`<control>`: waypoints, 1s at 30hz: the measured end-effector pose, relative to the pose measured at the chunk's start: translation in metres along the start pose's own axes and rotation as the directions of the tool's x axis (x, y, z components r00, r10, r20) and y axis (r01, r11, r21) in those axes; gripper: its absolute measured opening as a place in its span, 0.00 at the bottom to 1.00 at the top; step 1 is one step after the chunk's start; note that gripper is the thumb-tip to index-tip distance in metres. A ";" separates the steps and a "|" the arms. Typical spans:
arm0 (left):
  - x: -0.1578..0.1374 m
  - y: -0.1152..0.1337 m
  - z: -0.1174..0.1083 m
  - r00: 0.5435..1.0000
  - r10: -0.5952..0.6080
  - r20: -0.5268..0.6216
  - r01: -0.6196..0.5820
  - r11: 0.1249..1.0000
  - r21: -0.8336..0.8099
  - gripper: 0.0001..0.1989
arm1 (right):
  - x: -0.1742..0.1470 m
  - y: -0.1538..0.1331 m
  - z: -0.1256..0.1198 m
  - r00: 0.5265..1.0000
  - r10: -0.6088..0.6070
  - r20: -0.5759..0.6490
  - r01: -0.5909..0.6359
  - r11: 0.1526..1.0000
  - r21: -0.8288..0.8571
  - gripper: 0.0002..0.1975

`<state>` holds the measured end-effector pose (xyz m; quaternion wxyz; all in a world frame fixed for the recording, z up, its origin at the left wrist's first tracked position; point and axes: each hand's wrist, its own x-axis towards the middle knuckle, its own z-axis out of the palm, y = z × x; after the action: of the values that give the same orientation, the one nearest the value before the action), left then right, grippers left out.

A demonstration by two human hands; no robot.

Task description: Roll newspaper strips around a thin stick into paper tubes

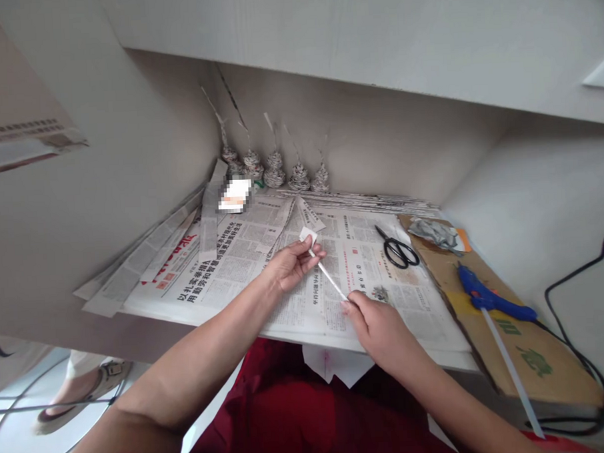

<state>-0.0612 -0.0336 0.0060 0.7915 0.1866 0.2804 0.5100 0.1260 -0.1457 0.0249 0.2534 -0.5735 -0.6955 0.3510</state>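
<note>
Between my two hands runs a thin white rolled paper stick (332, 280), slanting down to the right. Its upper end flares into a loose flap of paper (307, 235), which my left hand (297, 263) pinches between thumb and fingers. The lower end is in the closed fingers of my right hand (379, 320). Both hands are above newspaper sheets (262, 235) spread over the table. Just beyond the left hand lies a folded newspaper piece (309, 215). Black-handled scissors (397, 246) rest on the newspaper, up and right of my right hand.
Several coiled paper figures (275, 169) stand along the back wall, with thin paper sticks (361, 200) nearby. Newspaper strips (147, 240) lie at left. On the cardboard (533, 363) at right are a blue glue gun (492, 298) and a crumpled grey wad (435, 234). A shelf hangs overhead.
</note>
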 end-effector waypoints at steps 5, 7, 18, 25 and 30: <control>-0.002 0.001 0.002 1.000 -0.025 -0.001 0.025 0.999 -0.020 0.03 | 0.007 0.008 0.005 0.887 0.148 0.437 -0.396 0.730 0.557 0.17; -0.002 0.000 0.002 0.999 -0.037 0.006 0.037 0.999 -0.021 0.03 | 0.005 0.009 0.006 0.838 0.105 0.536 -0.487 0.588 0.646 0.16; 0.000 -0.001 0.002 1.000 0.013 -0.028 -0.013 1.000 0.011 0.03 | 0.008 0.004 0.005 0.999 -0.008 -0.035 0.004 0.995 -0.101 0.15; 0.000 -0.003 0.003 1.000 -0.007 -0.021 0.007 1.000 -0.008 0.04 | 0.011 0.010 0.002 0.828 0.049 0.559 -0.483 0.569 0.666 0.16; 0.001 -0.004 -0.001 1.000 -0.003 0.018 0.002 0.998 0.056 0.04 | 0.012 0.009 0.007 0.954 0.142 0.263 -0.245 0.876 0.417 0.18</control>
<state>-0.0584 -0.0343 0.0027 0.7890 0.2129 0.2879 0.4993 0.1240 -0.1342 0.0130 0.2609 -0.5239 -0.5598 0.5866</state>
